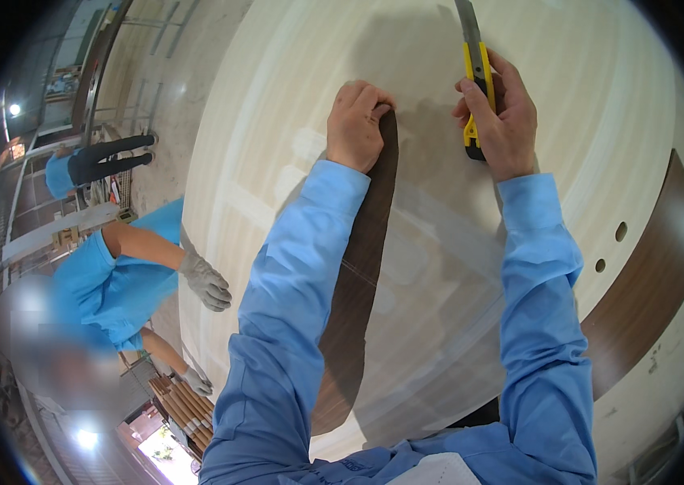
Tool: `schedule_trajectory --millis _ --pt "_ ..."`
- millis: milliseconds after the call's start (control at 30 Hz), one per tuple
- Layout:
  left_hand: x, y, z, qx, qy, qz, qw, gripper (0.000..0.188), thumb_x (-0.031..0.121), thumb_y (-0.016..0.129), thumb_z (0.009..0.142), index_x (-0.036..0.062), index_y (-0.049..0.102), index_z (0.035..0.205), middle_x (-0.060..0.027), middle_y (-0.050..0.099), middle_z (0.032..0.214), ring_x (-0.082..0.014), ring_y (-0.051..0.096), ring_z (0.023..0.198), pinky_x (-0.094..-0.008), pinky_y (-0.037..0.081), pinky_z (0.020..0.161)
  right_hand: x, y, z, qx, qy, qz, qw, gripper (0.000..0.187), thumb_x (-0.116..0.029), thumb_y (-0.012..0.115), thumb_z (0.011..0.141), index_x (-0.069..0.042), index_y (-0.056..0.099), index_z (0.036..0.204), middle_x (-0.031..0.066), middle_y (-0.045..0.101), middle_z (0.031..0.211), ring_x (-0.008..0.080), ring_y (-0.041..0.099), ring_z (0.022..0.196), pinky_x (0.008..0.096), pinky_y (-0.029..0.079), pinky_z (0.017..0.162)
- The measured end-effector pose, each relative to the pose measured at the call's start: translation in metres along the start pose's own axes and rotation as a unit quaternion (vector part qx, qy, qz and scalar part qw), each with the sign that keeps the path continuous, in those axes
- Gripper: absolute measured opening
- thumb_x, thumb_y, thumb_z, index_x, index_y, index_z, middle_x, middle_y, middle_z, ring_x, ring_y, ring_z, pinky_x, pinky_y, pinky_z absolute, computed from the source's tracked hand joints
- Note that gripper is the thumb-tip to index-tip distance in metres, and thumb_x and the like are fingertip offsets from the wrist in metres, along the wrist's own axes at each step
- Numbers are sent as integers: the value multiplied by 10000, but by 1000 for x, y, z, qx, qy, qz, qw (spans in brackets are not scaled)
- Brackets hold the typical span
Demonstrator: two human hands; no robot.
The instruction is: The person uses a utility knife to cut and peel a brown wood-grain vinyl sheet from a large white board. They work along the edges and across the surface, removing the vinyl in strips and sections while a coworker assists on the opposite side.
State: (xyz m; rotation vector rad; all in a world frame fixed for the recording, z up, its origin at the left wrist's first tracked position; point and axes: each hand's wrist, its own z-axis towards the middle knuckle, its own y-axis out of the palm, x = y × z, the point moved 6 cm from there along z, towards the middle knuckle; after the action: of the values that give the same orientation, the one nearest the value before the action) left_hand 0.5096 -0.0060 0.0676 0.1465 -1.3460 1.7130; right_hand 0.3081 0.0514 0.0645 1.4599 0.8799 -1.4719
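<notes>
My left hand (356,124) is closed, pinching the upper end of a dark brown wood-grain strip (358,279). That strip hangs down past my left forearm toward my body, with an uneven edge. In my right hand (506,121) is a yellow and black utility knife (479,85), its blade out and pointing away from me. Both hands are over a large pale wood-grain panel (431,234), and the knife stays apart from the strip. Part of the strip lies hidden behind my left sleeve.
A co-worker in a blue shirt (128,275) stands at the panel's left edge, a gloved hand (206,280) by it. Another person (87,166) is farther back. Brown wooden pieces (184,408) are stacked lower left. A dark brown board (649,275) lies right, near two round holes.
</notes>
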Motion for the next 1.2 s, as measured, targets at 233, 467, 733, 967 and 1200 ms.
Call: schedule_trajectory --millis 233,467,733,967,1200 --pt "-1 0 1 34 0 -14 999 146 -108 660 823 16 667 899 -84 618 878 -239 615 803 -332 522 689 2 0 1 -3 0 7 1000 472 -134 645 952 15 513 1379 71 654 853 131 662 671 284 538 594" --pt "-2 3 9 15 30 81 996 155 -119 645 818 15 663 894 -89 607 868 -256 610 797 -337 516 703 3 1 4 -1 0 -1 1000 461 -135 656 951 7 522 1369 69 650 837 130 661 668 283 537 591" --pt "-5 -3 1 40 -31 -79 996 186 -163 610 844 -16 697 918 -94 648 939 -210 658 880 -302 567 768 3 1 5 -2 -3 -5 1000 457 -131 651 953 9 521 1369 72 655 844 132 664 671 281 538 593" --pt "2 -10 -9 56 2 -6 998 179 -147 661 820 -17 747 908 -95 665 955 -211 667 868 -293 574 756 5 2 5 -4 5 2 1000 461 -134 645 958 10 516 1377 77 659 862 134 670 680 279 541 600" --pt "-3 -7 -6 69 12 -7 997 212 -163 634 817 -9 737 920 -86 652 924 -216 653 847 -311 559 713 3 4 4 -7 -3 -9 1000 465 -140 646 963 9 512 1382 73 655 872 132 666 678 275 541 599"
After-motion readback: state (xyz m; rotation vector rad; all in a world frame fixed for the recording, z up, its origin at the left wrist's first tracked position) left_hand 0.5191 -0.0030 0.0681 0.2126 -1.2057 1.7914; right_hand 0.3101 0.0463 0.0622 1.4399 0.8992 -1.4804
